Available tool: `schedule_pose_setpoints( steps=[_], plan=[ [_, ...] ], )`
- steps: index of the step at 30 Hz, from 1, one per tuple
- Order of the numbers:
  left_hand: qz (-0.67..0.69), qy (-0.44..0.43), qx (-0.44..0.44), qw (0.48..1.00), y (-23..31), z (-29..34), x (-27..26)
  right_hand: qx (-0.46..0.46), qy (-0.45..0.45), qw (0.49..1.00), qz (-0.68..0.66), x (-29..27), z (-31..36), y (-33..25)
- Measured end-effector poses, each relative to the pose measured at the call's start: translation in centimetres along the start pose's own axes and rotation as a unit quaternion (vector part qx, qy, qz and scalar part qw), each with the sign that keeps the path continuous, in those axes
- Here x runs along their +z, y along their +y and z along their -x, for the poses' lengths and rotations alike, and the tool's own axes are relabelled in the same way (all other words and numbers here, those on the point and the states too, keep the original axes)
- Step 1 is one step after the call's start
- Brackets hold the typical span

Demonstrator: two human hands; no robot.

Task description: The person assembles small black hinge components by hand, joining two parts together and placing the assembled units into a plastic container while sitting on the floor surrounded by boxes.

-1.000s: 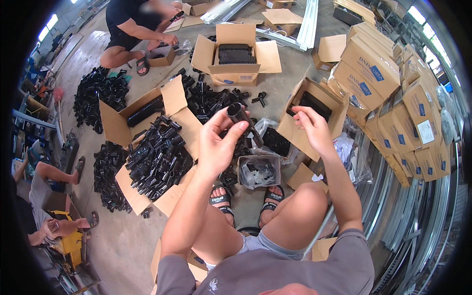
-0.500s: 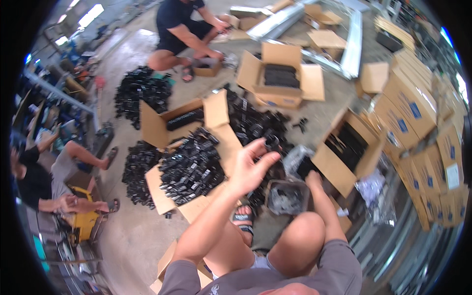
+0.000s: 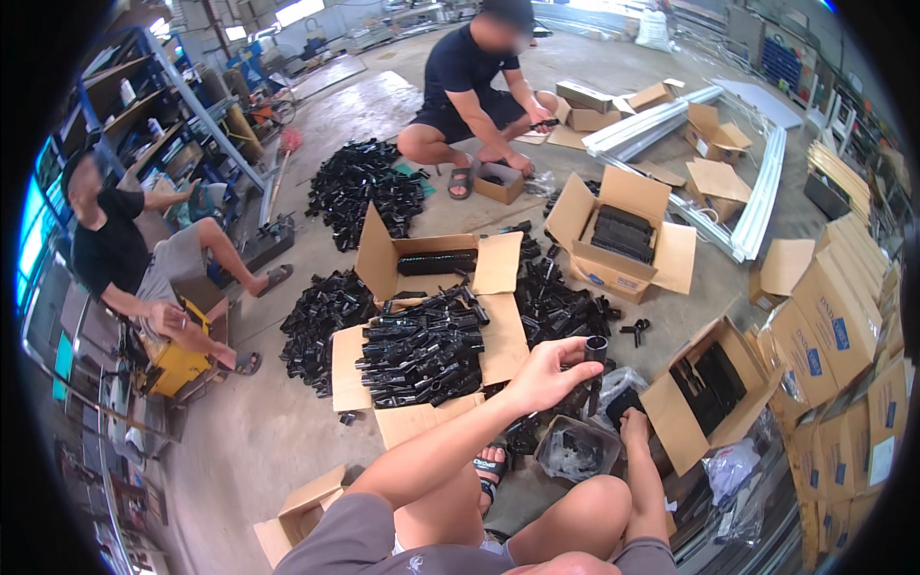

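Note:
My left hand (image 3: 556,377) is raised over the floor, thumb and fingers closed around a short black tube fitting (image 3: 595,351) with its round open end facing up. Lower and to the right, my right hand (image 3: 632,427) is closed at the edge of a dark flat piece (image 3: 623,406), whose kind I cannot make out. Clear plastic wrap (image 3: 613,385) lies around that piece. Between my knees and the hands stands a square bin (image 3: 606,460) lined with clear plastic, with small dark parts inside. Beside my right hand is an open carton (image 3: 678,422) with black parts packed in it.
A heap of black tube fittings (image 3: 422,355) spills over an open carton's flaps (image 3: 503,335). Further black piles (image 3: 364,196) lie beyond. Another open carton (image 3: 613,273) stands ahead. One person (image 3: 474,77) squats at the back; another (image 3: 115,240) sits at left. Stacked cartons (image 3: 824,316) line the right.
The view has tilted up and turned left, so the scene sits lower and further right. My left hand still holds the tube fitting; my right hand stays at the dark piece.

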State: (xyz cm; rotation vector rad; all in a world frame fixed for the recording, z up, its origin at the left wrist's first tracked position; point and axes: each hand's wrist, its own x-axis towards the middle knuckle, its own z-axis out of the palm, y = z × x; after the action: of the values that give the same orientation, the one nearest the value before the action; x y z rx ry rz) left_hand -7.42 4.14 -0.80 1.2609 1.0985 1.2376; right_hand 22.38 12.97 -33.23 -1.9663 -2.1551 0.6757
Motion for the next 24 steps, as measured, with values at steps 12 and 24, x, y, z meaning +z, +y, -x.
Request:
schedule_pose_setpoints(
  steps=[12, 24],
  plan=[
    [0.165, -0.017, -0.04, 0.985, 1.5, 0.1, -0.4, -0.186, 0.177, 0.841, -0.476, -23.8, 10.2, -22.2],
    [0.186, -0.047, 0.0, 0.981, 3.2, 0.5, 1.6, -0.249, 0.294, 0.864, -0.324, -27.1, 14.3, -27.1]
  ],
)
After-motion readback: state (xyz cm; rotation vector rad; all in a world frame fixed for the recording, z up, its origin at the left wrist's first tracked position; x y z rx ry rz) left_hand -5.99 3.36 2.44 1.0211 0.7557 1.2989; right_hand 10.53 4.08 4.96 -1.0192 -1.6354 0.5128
